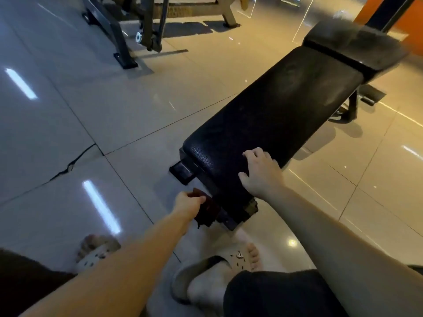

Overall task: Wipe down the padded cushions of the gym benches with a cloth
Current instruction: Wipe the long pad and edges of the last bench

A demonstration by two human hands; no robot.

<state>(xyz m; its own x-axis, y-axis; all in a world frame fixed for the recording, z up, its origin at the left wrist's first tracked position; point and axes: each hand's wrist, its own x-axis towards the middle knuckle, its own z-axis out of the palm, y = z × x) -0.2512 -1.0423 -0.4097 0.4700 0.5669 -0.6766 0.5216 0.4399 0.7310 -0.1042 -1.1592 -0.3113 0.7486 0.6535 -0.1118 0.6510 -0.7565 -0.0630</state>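
The machine frame (pixel 119 35) stands far left, well apart from the bench. The floor (pixel 68 133) shows a cracked tile left of the bench.

The left hand (pixel 191 200) pinches a dark cloth (pixel 207 213) with curled fingers. The cloth hangs at the near end of the bench, below the cushion (pixel 274 115) top, just beside the steel foot (pixel 182 171).

The right hand (pixel 261 172) rests on the near end of the cushion, fingers relaxed and spread, holding nothing.

Progress, as judged: the cloth is not on the padded top. No wiped streaks can be made out, so most of the cushion appears left to do. The far pad (pixel 357 46) at right looks dull and grey, probably unwiped.

Obstruction: the right hand covers part of the surface to be wiped. Both feet stand close under the near end.
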